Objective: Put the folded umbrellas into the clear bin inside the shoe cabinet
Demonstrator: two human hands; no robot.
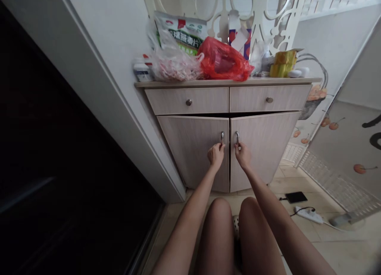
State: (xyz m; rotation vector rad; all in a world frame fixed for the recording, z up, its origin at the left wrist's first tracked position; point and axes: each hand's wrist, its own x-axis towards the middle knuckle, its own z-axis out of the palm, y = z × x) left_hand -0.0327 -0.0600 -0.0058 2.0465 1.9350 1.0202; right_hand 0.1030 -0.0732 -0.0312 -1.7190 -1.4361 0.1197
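My left hand (216,154) is closed on the metal handle (222,137) of the left cabinet door (190,148). With closed fingers, my right hand (243,154) grips the handle (237,137) of the right cabinet door (264,144). Both doors stand slightly ajar, with a dark gap along their top edges and a narrow one between them. Over the doors are two closed drawers (208,101) with round knobs. The cabinet's inside cannot be made out.
A red plastic bag (223,60), a food packet (184,31) and yellow tape rolls (281,64) lie on the cabinet top (208,83). On the floor at right are a black device (296,197) and a white power strip (309,215). A wall edge stands left.
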